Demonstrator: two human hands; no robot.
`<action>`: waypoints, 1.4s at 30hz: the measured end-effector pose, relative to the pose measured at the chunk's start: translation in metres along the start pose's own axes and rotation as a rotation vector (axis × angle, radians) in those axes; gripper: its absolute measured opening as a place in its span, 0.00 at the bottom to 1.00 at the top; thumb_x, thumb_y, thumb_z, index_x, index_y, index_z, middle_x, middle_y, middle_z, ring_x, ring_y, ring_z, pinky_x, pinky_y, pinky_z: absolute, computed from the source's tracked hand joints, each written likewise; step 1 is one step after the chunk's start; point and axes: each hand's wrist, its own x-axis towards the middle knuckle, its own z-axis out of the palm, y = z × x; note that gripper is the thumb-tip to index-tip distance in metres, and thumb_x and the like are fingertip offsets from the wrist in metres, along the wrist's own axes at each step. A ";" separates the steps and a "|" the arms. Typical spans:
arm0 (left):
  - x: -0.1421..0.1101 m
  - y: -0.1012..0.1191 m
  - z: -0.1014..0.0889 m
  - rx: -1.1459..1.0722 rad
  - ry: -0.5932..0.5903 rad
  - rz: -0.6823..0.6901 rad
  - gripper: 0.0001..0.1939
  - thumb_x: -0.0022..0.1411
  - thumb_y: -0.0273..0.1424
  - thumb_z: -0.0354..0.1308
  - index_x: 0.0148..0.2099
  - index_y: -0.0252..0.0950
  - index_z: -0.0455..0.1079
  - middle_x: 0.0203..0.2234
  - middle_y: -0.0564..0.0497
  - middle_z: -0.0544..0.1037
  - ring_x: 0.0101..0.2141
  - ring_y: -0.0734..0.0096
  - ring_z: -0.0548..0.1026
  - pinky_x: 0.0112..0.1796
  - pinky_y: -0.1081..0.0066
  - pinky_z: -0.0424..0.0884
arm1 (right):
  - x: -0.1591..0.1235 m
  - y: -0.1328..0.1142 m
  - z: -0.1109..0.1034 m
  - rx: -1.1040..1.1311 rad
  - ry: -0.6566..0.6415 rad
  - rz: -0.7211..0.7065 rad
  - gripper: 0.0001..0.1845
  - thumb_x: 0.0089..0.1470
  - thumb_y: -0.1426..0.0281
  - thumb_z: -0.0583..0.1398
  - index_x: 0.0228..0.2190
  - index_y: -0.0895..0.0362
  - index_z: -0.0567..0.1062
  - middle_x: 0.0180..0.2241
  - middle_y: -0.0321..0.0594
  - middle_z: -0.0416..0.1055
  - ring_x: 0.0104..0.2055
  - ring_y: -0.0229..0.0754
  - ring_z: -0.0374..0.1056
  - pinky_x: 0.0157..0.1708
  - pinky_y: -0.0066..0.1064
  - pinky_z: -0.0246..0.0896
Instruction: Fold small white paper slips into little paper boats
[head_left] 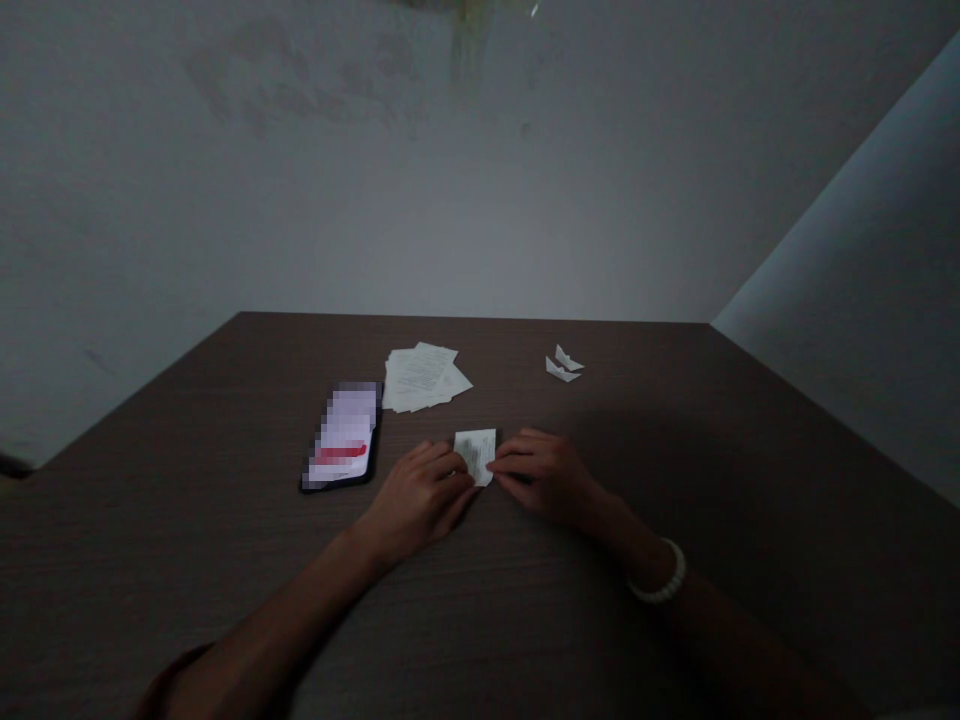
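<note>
A small piece of printed paper point(477, 452) lies on the table between my two hands. My left hand point(429, 490) grips its lower left side, the fingertips pressed on the sheet and the thumb near its bottom edge. On the opposite side, my right hand point(544, 470) pinches the lower right edge with fingers and thumb together. The fingertips cover both lower corners of the paper, while its upper edge shows. Around my right wrist sits a pale beaded bracelet point(664, 575).
Behind my left hand is a loose stack of printed paper sheets point(421, 378). A phone point(343, 435) with a lit, pixelated screen lies left of it. Two small folded paper boats point(564, 368) rest at the back right. The brown table point(637, 360) meets a grey wall point(480, 220).
</note>
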 end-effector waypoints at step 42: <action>-0.001 0.000 -0.004 -0.038 0.204 -0.032 0.07 0.62 0.25 0.53 0.35 0.34 0.73 0.39 0.43 0.75 0.36 0.61 0.68 0.36 0.61 0.66 | 0.005 -0.012 -0.009 -0.318 -0.038 -0.050 0.05 0.55 0.75 0.60 0.29 0.55 0.75 0.34 0.39 0.71 0.35 0.40 0.62 0.33 0.31 0.55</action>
